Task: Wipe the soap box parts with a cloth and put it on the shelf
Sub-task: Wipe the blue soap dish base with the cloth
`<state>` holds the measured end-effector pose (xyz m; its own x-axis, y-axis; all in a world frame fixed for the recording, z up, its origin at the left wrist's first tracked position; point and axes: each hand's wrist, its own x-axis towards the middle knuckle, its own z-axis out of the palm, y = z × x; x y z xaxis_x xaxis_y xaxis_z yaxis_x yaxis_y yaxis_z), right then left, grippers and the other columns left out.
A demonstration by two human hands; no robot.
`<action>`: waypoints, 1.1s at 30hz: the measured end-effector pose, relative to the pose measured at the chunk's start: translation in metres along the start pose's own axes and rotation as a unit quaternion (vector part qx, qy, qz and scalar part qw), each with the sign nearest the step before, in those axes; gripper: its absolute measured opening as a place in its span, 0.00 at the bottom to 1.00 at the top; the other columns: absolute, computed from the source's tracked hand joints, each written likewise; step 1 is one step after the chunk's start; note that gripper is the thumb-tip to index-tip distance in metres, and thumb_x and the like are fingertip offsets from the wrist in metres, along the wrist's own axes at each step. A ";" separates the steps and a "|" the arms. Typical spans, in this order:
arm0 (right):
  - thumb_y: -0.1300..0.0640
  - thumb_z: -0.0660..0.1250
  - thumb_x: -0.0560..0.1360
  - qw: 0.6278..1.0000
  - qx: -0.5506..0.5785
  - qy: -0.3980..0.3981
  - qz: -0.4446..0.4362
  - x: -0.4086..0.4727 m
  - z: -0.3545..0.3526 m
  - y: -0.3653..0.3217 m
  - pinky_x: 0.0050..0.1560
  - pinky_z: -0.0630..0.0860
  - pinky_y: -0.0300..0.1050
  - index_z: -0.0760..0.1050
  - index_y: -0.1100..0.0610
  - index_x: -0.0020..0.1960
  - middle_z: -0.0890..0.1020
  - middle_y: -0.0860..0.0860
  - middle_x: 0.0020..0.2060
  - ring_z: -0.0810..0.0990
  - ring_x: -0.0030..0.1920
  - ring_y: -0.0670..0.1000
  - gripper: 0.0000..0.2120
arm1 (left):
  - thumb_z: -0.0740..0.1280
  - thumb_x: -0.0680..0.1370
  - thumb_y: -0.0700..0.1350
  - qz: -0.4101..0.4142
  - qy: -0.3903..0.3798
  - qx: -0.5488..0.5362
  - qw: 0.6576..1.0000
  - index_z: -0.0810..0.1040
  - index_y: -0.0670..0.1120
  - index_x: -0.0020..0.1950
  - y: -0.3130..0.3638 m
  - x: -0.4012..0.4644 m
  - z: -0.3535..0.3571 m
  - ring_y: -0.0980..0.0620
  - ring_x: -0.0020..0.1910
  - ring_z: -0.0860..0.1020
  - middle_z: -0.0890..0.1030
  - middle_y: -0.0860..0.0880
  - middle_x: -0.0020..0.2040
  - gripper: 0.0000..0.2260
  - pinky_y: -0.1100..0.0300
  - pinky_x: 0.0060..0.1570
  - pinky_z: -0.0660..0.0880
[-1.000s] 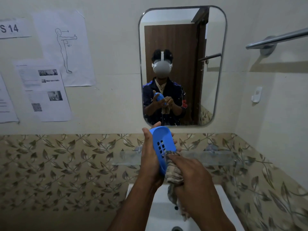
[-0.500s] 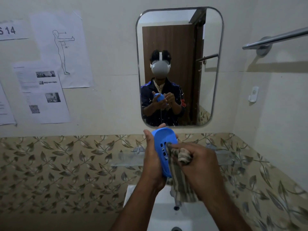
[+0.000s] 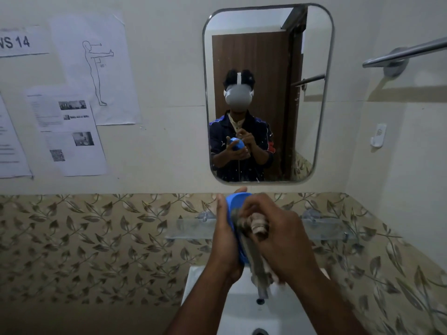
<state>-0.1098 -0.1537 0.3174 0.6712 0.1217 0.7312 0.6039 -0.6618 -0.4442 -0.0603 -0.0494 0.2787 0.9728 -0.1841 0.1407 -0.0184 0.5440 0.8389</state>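
A blue plastic soap box part [image 3: 234, 206] stands on edge above the basin, gripped from the left by my left hand [image 3: 225, 235]. My right hand [image 3: 278, 238] presses a bunched brownish cloth [image 3: 256, 228] against the part's inner face, covering most of it. The cloth's tail [image 3: 260, 269] hangs down over the basin. Behind my hands a glass shelf [image 3: 188, 229] is fixed to the leaf-patterned tiles. No other soap box part shows in this view.
A white washbasin [image 3: 242, 305] lies below my hands. A mirror [image 3: 266, 56] hangs above the shelf and reflects a person holding the blue part. Paper sheets [image 3: 67, 131] are stuck on the left wall. A metal towel rail [image 3: 406, 52] and a white hook [image 3: 378, 136] are at right.
My right hand has slid the cloth up from the part's lower end toward its top, covering the slotted face that showed a second ago. My left hand keeps its grip.
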 end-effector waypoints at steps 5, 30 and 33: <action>0.58 0.70 0.75 0.986 -0.095 0.106 0.092 0.006 0.016 0.003 0.26 0.71 0.34 0.70 0.50 0.47 0.75 0.44 0.30 0.75 0.29 0.42 0.09 | 0.49 0.81 0.63 0.019 0.018 0.055 0.998 0.76 0.53 0.69 -0.008 0.003 -0.001 0.44 0.59 0.82 0.84 0.44 0.60 0.26 0.48 0.59 0.79; 0.44 0.79 0.57 0.693 0.434 -0.096 0.567 -0.119 0.134 0.067 0.38 0.77 0.46 0.86 0.60 0.45 0.85 0.59 0.35 0.82 0.34 0.54 0.24 | 0.57 0.76 0.61 -0.024 0.174 -0.181 0.968 0.79 0.47 0.67 -0.092 -0.006 -0.129 0.38 0.47 0.84 0.83 0.38 0.54 0.27 0.42 0.50 0.82; 0.53 0.76 0.65 0.654 0.447 -0.082 0.604 -0.133 0.152 0.080 0.34 0.75 0.44 0.85 0.65 0.45 0.83 0.61 0.32 0.80 0.29 0.54 0.15 | 0.55 0.81 0.59 -0.060 0.197 -0.166 0.964 0.76 0.45 0.69 -0.109 -0.004 -0.147 0.38 0.49 0.83 0.81 0.36 0.58 0.26 0.43 0.49 0.81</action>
<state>-0.0854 -0.1101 0.1061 0.8841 0.0362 -0.4659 -0.4492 0.3407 -0.8259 -0.0281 0.0127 0.1094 0.9769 0.0275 -0.2121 0.1112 0.7819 0.6134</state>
